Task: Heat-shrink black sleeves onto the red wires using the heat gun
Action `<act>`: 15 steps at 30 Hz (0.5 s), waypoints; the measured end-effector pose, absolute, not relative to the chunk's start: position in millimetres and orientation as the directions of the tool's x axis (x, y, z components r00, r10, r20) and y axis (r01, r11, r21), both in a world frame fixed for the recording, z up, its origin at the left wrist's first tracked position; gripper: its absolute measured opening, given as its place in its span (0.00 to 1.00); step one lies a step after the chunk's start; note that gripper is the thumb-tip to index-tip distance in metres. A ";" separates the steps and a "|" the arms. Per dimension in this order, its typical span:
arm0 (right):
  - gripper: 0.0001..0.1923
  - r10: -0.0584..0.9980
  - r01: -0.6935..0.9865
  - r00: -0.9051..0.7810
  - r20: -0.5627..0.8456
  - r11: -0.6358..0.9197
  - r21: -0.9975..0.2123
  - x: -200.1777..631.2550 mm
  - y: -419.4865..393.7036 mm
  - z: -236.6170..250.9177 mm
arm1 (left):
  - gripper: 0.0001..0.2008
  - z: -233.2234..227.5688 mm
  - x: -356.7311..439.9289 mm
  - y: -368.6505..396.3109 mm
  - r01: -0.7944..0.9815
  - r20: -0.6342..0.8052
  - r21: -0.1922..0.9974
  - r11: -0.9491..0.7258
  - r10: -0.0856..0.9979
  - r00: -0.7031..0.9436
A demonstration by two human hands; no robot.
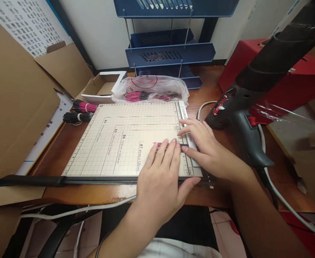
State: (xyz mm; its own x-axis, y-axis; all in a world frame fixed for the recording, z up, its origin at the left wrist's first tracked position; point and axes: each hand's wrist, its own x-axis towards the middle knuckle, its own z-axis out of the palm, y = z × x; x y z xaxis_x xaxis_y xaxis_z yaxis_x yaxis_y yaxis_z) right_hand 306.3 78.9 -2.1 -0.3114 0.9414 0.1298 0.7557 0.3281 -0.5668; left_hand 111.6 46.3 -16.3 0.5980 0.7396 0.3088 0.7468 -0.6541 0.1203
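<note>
Head view: my left hand [161, 172] lies flat, fingers spread and straight, pressing a small bunch of pink wires [161, 144] onto the paper cutter [114, 143] near its right edge. My right hand [203, 147] rests open beside it, fingertips on the ruler strip [186, 122], gripping nothing. Risk, as I judge it: the wires are loose under flat fingers only, so they may roll or fan out of line. My fingertips sit close to the cutting edge. The heat gun [240, 118] stands just beside my right wrist; a nudge could tip it.
</note>
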 end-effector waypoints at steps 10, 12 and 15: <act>0.13 0.911 0.760 -0.269 0.311 0.400 -0.513 300.8 81.3 -10.3 | 0.37 -15.4 111.3 46.2 0.740 0.307 0.123 -0.661 0.734 0.606; 0.14 0.900 0.769 -0.277 0.338 0.418 -0.484 298.3 82.2 -12.6 | 0.36 -15.1 112.2 46.1 0.735 0.309 0.120 -0.667 0.729 0.611; 0.13 0.905 0.766 -0.240 0.351 0.398 -0.505 296.6 81.7 -10.8 | 0.36 -14.4 112.5 46.5 0.726 0.311 0.115 -0.678 0.719 0.622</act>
